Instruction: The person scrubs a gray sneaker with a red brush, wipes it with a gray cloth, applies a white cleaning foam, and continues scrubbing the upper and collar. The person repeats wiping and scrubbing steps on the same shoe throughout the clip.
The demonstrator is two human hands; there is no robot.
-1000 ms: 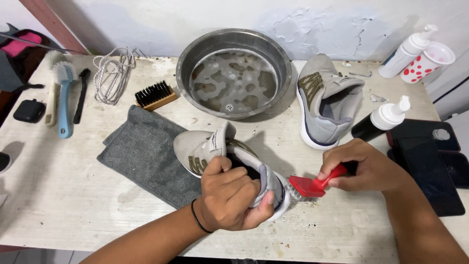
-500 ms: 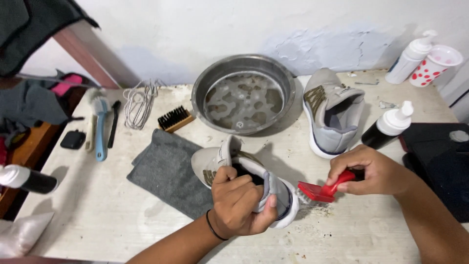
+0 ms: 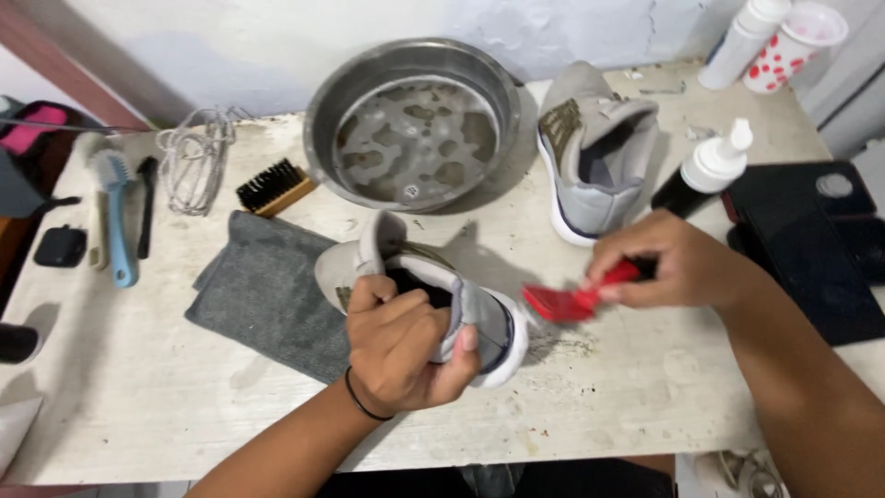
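Note:
My left hand point(image 3: 401, 343) grips a grey sneaker point(image 3: 484, 318) by its collar, fingers inside the opening, and holds it on its side on the white table point(image 3: 147, 369). My right hand point(image 3: 678, 263) holds a small red brush point(image 3: 562, 302) by its handle. The brush head sits just right of the sneaker's heel, close to the white sole. The second grey sneaker point(image 3: 599, 152) stands upright further back, right of a metal basin point(image 3: 415, 120) with a little soapy water in it.
A grey cloth point(image 3: 263, 290) lies under the held sneaker. A wooden brush point(image 3: 274, 187), white laces point(image 3: 194, 166) and a blue-handled brush point(image 3: 115, 207) lie at the left. A dark bottle with a white cap point(image 3: 705, 175), a white bottle point(image 3: 737, 41), a dotted cup point(image 3: 797, 32) and black cases point(image 3: 811, 244) stand at the right.
My view has shifted and steadied over the table. The red brush has moved slightly away from the sneaker's heel. My left hand keeps its grip on the sneaker.

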